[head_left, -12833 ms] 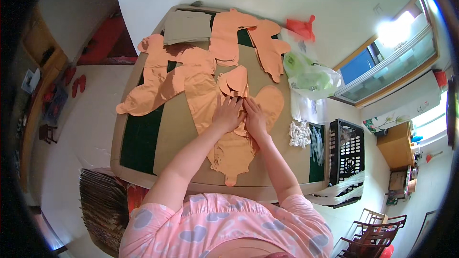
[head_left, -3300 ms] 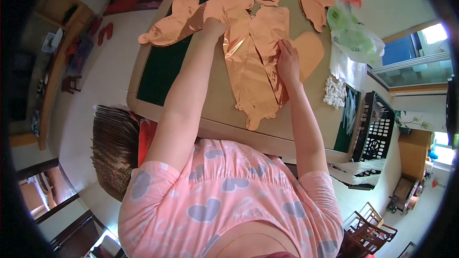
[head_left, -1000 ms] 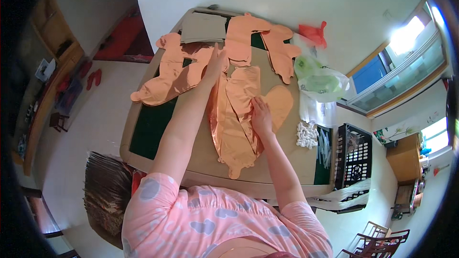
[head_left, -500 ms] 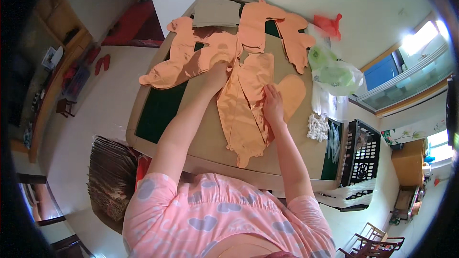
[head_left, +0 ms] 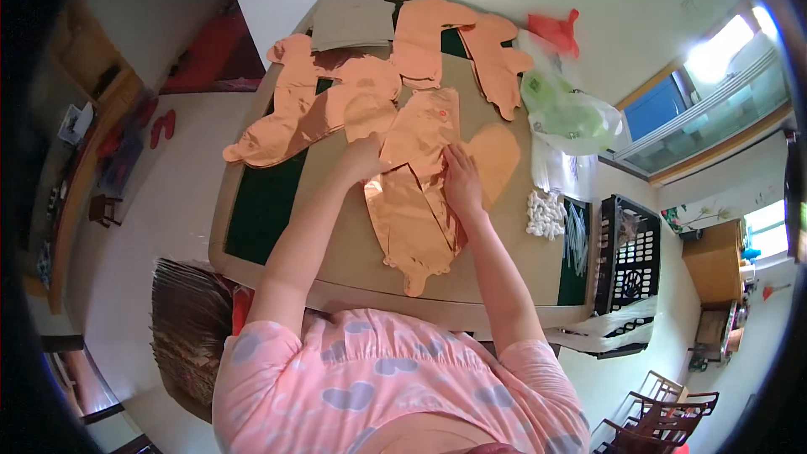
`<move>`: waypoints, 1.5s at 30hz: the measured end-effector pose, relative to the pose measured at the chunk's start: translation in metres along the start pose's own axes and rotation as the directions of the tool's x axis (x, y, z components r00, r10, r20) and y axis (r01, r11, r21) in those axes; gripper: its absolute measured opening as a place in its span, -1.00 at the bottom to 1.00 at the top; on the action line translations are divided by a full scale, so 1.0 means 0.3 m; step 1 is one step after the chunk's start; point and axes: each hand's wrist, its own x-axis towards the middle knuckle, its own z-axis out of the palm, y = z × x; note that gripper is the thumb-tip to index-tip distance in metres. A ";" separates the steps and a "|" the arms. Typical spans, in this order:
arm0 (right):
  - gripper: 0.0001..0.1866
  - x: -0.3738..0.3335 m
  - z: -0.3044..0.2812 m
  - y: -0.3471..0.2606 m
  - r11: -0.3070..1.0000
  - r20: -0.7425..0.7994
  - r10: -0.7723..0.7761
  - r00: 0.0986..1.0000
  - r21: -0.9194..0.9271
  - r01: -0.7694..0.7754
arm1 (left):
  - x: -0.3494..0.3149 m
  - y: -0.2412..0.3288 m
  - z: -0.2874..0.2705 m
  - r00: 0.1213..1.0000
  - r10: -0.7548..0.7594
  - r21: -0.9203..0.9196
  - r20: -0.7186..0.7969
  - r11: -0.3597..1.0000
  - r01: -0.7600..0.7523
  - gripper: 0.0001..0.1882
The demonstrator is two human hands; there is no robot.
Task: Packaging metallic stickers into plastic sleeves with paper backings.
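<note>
A flat rose-gold foil balloon lies before me on the table, partly folded, with its tabbed end toward me. My left hand is at the left edge of its folded upper part, fingers closed on the foil; the fingertips are partly hidden. On the fold's right side my right hand lies with fingers stretched out, pressing on the foil. A rounded foil lobe sticks out to the right of that hand. Beyond my left hand spreads another flat foil balloon.
More foil balloons lie at the far side beside a stack of grey sheets. On the right are clear and green plastic bags, white small pieces, thin clear strips and a black crate. Stacked cardboard stands at lower left.
My left hand has come nearer to me, bringing the foil's upper left part down into a fold. My right hand stays on the right side of the foil. The view has shifted slightly.
</note>
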 end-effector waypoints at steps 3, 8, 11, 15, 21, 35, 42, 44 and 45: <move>-0.47 0.011 -0.003 -0.005 1.000 0.012 0.003 1.000 -0.018 -0.003 | -0.016 0.055 -0.031 1.000 0.002 -0.094 0.009 0.996 -0.001 -0.50; -0.50 0.007 0.009 0.010 1.000 -0.013 0.002 1.000 -0.022 -0.002 | 0.012 0.148 0.023 0.979 0.021 -0.853 0.204 0.494 0.167 -0.80; -0.52 0.005 0.020 0.016 0.999 -0.026 -0.012 1.000 -0.040 0.011 | 0.030 0.099 0.109 0.930 0.103 -0.363 -0.352 0.901 -0.237 -0.75; -0.53 0.006 0.011 0.004 1.000 -0.007 0.008 1.000 -0.016 -0.008 | 0.048 0.017 0.189 0.772 0.330 0.071 -0.544 0.934 -0.350 -0.62; -0.52 0.000 0.005 0.009 1.000 0.003 0.003 1.000 -0.024 -0.003 | 0.021 0.095 0.263 0.929 0.313 0.303 -0.196 0.921 -0.246 -0.38; -0.60 0.003 0.004 -0.002 0.999 -0.035 -0.017 0.999 -0.029 0.016 | 0.034 0.141 0.295 0.948 0.246 0.349 -0.203 0.923 -0.165 -0.33; -0.61 0.041 -0.045 -0.002 0.941 -0.058 0.085 0.995 0.333 -0.061 | 0.030 0.139 0.300 0.924 0.273 0.342 -0.267 0.923 -0.175 -0.34; -0.61 0.049 -0.072 -0.031 0.986 -0.105 0.038 0.994 0.164 -0.020 | 0.031 0.142 0.295 0.939 0.254 0.352 -0.233 0.922 -0.162 -0.33; -0.60 0.056 -0.071 -0.045 0.997 -0.079 -0.027 0.996 0.071 0.033 | 0.031 0.143 0.293 0.952 0.232 0.362 -0.201 0.921 -0.148 -0.32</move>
